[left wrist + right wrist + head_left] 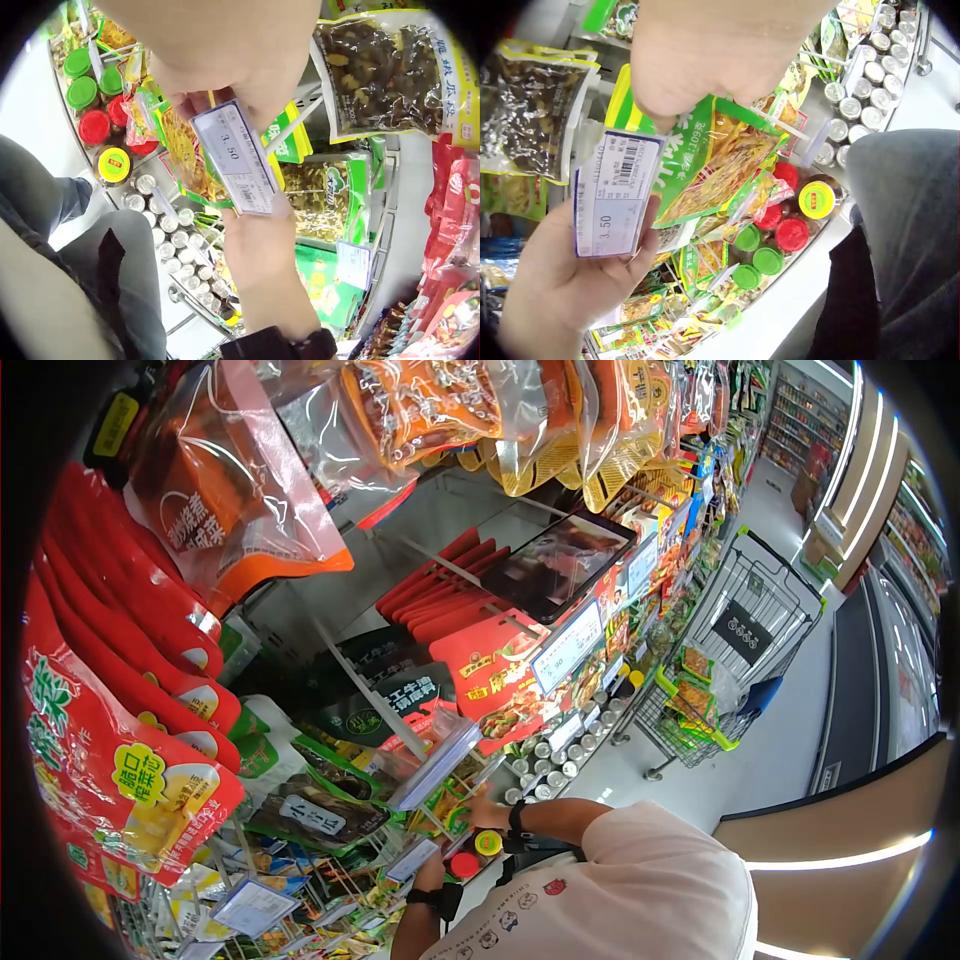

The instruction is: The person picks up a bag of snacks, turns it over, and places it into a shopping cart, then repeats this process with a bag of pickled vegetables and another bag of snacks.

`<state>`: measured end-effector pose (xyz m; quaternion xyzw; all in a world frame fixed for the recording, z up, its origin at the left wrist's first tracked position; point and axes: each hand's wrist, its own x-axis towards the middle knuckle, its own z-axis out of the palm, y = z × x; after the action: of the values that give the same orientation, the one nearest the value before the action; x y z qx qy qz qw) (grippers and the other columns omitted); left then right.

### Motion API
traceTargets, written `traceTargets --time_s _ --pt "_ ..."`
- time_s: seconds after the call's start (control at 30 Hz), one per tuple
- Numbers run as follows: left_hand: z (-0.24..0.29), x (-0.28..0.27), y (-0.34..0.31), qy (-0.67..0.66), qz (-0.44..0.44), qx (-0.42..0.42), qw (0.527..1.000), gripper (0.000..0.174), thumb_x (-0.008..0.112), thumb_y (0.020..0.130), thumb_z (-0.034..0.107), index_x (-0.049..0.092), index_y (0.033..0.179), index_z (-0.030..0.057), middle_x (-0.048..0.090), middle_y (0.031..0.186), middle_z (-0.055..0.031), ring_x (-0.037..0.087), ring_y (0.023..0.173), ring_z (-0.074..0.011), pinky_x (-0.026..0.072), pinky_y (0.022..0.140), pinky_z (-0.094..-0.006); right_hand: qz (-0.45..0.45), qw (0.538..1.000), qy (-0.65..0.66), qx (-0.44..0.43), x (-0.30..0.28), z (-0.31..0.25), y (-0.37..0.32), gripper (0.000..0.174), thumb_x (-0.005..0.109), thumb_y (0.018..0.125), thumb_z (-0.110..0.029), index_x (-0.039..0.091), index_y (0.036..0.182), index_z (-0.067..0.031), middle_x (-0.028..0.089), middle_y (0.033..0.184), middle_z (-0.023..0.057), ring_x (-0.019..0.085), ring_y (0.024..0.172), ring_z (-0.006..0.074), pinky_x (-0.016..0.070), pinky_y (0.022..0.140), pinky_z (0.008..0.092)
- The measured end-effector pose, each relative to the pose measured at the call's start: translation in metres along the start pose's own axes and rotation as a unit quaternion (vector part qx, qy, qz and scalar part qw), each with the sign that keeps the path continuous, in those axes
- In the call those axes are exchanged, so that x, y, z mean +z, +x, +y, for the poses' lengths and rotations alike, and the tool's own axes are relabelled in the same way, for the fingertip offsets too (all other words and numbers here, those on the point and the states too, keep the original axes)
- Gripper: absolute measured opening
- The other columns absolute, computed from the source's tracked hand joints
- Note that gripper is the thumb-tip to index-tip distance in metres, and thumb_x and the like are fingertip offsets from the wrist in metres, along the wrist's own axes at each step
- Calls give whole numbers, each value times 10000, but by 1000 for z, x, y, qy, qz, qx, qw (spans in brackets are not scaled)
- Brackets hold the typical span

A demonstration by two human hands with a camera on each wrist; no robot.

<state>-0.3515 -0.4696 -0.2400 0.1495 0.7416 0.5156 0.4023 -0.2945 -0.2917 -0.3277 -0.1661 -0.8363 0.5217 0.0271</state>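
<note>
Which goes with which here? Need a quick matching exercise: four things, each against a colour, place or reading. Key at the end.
Things:
1. price tag
2. shopping cart
3. packet behind that tag
4. right wristband

Matches:
A. green-edged
B. black
C. reads 3.50
D. standing in the aisle

Pairs: 1-C; 2-D; 3-A; 4-B

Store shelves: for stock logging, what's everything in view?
Near price tag: 1, white, rack front
Green packet: 1, green, near tag
Clustered jar lids: 7, three red, three green, one yellow, lower shelf
Small jars: many, silver, alongside
Hanging packets: many, mixed colours, racks
Screen: 1, black, upper rack
Cart: 1, grey, aisle
Cart packets: several, green, orange, cart
Display cabinet: 1, dark, across aisle
Shirt: 1, white, torso
Wristbands: 2, black, wrists
Left hand: 1, bare, at tag
Right hand: 1, bare, at packet
</note>
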Motion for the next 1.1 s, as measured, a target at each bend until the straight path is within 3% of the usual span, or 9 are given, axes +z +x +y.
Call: traceTargets --time_s 0.03,0.17,0.27,0.33,0.43,0.63,0.93,1.03,1.1 --pt "2 -3 -3 43 -55 62 996 288 530 762 195 544 952 -21 579 818 -62 545 744 -159 405 674 -247 4 1000 -7 -4 3 4 1 405 570 709 -332 556 917 15 564 789 223 548 759 364 438 687 401" --pt "-4 -1 13 -37 -3 -73 997 217 581 723 175 575 864 10 586 789 -65 541 693 -157 407 640 -258 -13 999 -32 1 2 6 2 438 567 712 -336 543 984 7 569 818 225 554 773 357 442 692 398" --pt "41 17 1 -53 70 -137 987 192 642 674 165 584 797 29 586 704 -60 539 620 -158 418 578 -282 -34 999 -15 14 -4 -1 0 437 563 717 -320 533 1016 -2 575 811 220 572 741 324 448 681 384" --pt "58 21 -3 39 107 -84 990 206 683 640 175 583 750 32 577 640 -51 536 570 -160 422 528 -300 -48 998 -7 29 -4 -2 1 429 563 718 -304 528 1031 -12 579 798 215 584 707 300 454 670 372" --pt "15 13 30 128 119 -130 976 221 695 634 218 597 716 39 579 595 -68 548 538 -184 433 506 -322 -26 1000 -11 2 -10 -6 -4 404 559 724 -276 526 1034 -19 583 772 203 587 659 281 456 655 362" --pt "-29 -4 56 395 117 76 908 227 694 636 242 615 742 56 601 648 -104 578 574 -211 449 541 -327 -49 998 27 -15 -20 -10 -10 369 548 743 -255 525 1031 -27 584 782 189 588 673 267 449 663 362" --pt "25 -1 31 397 42 88 913 200 628 688 210 615 824 64 611 723 -113 599 669 -222 458 621 -322 17 997 -28 -67 -6 1 -6 357 551 741 -329 554 983 -66 572 787 189 561 743 334 435 665 410" --pt "-3 -13 47 336 11 86 938 168 594 703 169 609 819 50 610 742 -122 596 664 -226 458 622 -324 -8 990 -140 2 -14 -17 -6 293 516 760 -328 570 958 -119 573 780 167 559 759 337 437 667 415" --pt "-37 -25 66 316 18 101 943 142 577 706 143 607 799 41 610 734 -129 594 652 -231 459 615 -328 -12 981 -191 -23 -26 -33 -10 266 500 767 -322 573 949 -142 573 777 160 562 759 332 440 662 422"
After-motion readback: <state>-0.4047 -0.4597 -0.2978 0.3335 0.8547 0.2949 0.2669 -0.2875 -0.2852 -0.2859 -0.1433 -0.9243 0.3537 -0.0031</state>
